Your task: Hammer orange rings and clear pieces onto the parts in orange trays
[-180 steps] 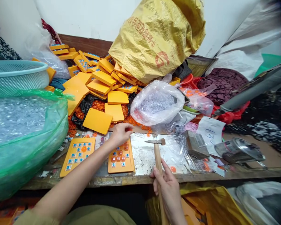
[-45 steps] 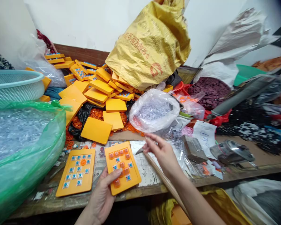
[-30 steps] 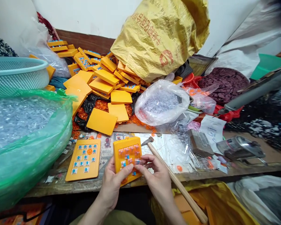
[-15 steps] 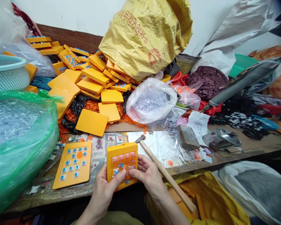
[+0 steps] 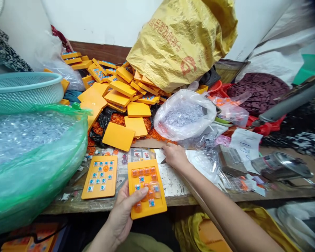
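Note:
My left hand (image 5: 127, 206) grips a yellow plate (image 5: 160, 196) by its left edge, thumb resting on its face. Clear orange caps and several blue-and-white switches sit on that plate. My right hand (image 5: 174, 155) reaches over the bench beside the hammer, whose metal tip (image 5: 163, 161) shows at its left; its fingers are bunched and what they hold, if anything, is hidden. The hammer's wooden handle (image 5: 199, 201) runs under my right forearm. A second yellow plate (image 5: 110, 189) with blue switches and one orange ring lies flat on the bench, left of the held plate.
Yellow plates (image 5: 119, 134) are heaped at the back over orange rings. A green bag (image 5: 55, 147) of clear pieces stands left, and a white bag (image 5: 185, 113) of clear pieces behind my right hand. A metal block (image 5: 232, 161) and metal mug (image 5: 280, 166) are at the right.
My right hand has let go of the plate and moved up and right to the hammer's head end. My left hand alone holds the plate. The camera view has shifted left.

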### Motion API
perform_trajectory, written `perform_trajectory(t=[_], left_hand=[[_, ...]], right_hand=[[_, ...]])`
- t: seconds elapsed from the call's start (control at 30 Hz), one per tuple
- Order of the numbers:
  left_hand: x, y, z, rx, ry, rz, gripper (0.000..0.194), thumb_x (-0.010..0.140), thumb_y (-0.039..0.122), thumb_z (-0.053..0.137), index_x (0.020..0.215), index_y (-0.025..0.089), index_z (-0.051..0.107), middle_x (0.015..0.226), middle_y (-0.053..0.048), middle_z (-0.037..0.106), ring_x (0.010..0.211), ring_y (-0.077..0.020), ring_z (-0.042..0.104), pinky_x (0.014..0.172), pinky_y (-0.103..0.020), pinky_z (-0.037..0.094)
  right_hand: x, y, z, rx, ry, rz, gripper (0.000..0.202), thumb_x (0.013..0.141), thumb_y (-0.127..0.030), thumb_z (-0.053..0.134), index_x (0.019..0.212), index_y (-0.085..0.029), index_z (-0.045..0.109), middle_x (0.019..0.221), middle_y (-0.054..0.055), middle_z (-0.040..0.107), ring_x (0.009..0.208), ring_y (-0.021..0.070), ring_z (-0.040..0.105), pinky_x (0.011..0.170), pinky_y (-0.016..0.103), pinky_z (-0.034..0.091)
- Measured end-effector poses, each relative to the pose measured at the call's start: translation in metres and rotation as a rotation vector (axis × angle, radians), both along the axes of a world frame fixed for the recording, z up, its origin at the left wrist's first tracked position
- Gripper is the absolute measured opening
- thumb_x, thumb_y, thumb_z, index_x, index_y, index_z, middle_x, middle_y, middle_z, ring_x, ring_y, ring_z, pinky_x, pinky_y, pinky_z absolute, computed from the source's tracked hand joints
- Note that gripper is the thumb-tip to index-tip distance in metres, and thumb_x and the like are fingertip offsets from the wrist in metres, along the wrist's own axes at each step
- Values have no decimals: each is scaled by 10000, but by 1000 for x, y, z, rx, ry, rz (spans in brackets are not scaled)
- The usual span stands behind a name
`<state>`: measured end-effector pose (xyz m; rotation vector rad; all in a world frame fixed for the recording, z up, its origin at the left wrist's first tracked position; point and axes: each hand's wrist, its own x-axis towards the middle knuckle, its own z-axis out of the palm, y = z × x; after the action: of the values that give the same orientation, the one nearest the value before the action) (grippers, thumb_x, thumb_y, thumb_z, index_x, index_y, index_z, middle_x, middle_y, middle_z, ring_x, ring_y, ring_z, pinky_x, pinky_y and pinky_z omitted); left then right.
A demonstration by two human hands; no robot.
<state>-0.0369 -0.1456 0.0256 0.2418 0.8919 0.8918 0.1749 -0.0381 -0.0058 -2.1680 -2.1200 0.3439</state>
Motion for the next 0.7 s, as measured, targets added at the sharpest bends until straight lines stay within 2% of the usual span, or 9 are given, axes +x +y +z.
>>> perform_trajectory(t=[0.1,0.3,0.6,0.7], left_hand=[[-2,2,1,-36,-17,13,599,664,170,789,1214,141,554,1095,-147,706,998,-326,672,893,-452,544],[-1,8,0,-155,-23,65,419,806,268,677,1199,160,579,1125,-113,697,1034,-274,663,928,-414,533],[-7,7,-10,-161,33,49,505,784,269,701,1239,129,532,1180,-166,660,1056,-316,646,911,-454,534],[-7,7,-10,-151,17,31,515,796,252,688,1266,137,509,1193,-166,654,1078,-311,636,921,-444,527]], right_hand=[[2,-4,-2,-5,-68,22,294,908,-321,566,1160,-170,573,1190,84,585,1013,204,600,858,414,508],[8,2,-4,13,-57,66,309,909,-326,565,1173,-166,562,1178,80,588,989,200,608,834,408,520],[8,5,-8,80,91,165,270,906,-323,569,1121,-160,585,1143,72,605,970,191,611,833,404,516],[7,0,-5,141,190,151,150,884,-211,580,995,-156,663,996,64,631,914,176,611,839,364,497]])
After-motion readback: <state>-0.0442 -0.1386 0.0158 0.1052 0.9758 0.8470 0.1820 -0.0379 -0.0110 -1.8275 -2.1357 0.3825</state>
